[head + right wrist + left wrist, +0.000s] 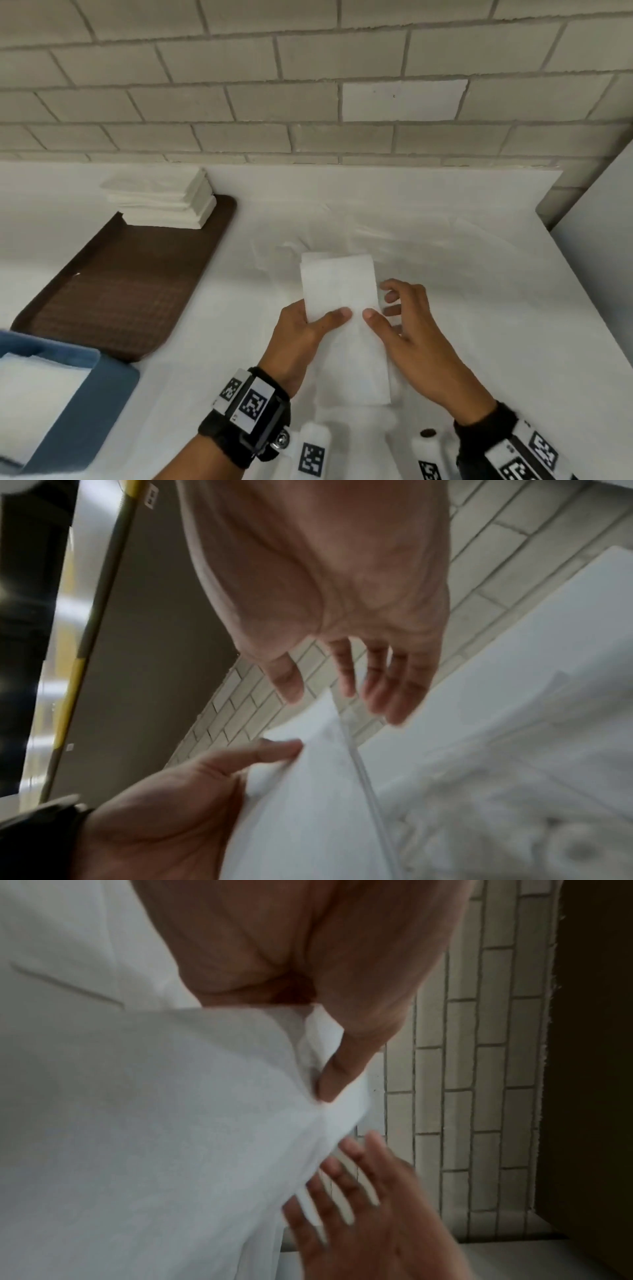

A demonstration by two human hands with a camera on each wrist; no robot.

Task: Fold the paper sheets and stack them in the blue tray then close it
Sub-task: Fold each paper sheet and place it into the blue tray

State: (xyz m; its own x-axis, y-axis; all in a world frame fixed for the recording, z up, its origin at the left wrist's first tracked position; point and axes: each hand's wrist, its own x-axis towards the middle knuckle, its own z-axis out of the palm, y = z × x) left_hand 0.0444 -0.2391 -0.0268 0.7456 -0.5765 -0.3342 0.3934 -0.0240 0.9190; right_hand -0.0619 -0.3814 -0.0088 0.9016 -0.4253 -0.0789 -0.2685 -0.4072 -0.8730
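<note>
A white table (479, 274) fills the lower two thirds of the head view and ends at a pale brick wall (308, 85) across the top. At the right of the frame the table edge runs diagonally down beside a grey panel (603, 240). The stretch of table between the hands and the wall is bare but wrinkled.

At centre left, a brown tray (120, 291) lies diagonally. A stack of unfolded paper sheets (161, 202) sits on its far end, near the wall. In the lower left corner, the blue tray (113, 383) stands open, touching the near edge of the brown tray. White folded paper (34, 383) lies inside it.

The paper sheet (339, 291) being worked is at lower centre, folded into a narrow strip that runs from the wrists towards the wall.

The left hand (301, 335) holds the strip at its left edge: the thumb lies on top, and the fingers are hidden beneath the paper. In the left wrist view a fingertip (342, 1074) presses into the sheet.

The right hand (407, 325) is at the strip's right edge. Its thumb rests on the paper, tip close to the left thumb. Its fingers are loosely bent and spread, just beside the edge and clasping nothing. The right wrist view confirms those fingers (394, 685) stand clear of the paper.
</note>
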